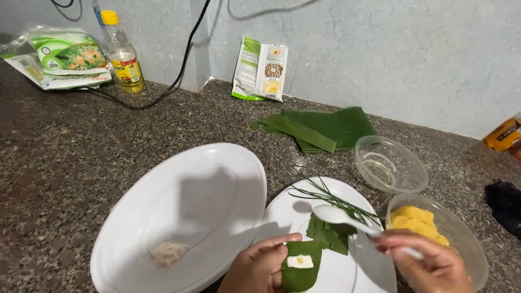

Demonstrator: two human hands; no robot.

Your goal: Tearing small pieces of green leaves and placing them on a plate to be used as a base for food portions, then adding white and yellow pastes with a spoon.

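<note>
left hand (258, 268): i see it cupped under a small folded green leaf piece (300, 273), fingers closed around its lower edge, held over the near rim of the small white plate (282, 214).
leaf piece: it carries a white dab with a yellow speck (300, 261) on top; the leaf looks thin, light and floppy, so i judge it needs support from beneath, and a pinch at the folded edges rather than the middle.
right hand (429, 263): clamped on the handle of a white plastic spoon (342, 217), bowl pointing left, just above the leaf strips (330, 232) on the small plate.
spoon: stiff and light; the bowl looks empty, though i can't be sure.
filling: soft and likely sticky, i judge; tilt the leaf and it may slide.
small plate: also holds thin green chive stalks (331, 198).
clear bowl (464, 239): just beside my right hand, with yellow pieces (418, 221) inside.
empty clear bowl (391, 163): behind it.
large white plate (184, 211): to the left, with a pale shredded lump (168, 253).
tabletop (70, 152): dark speckled stone; folded banana leaves (320, 129), a packet (260, 68), an oil bottle (122, 51) and a bag (62, 57) stand further back.
</note>
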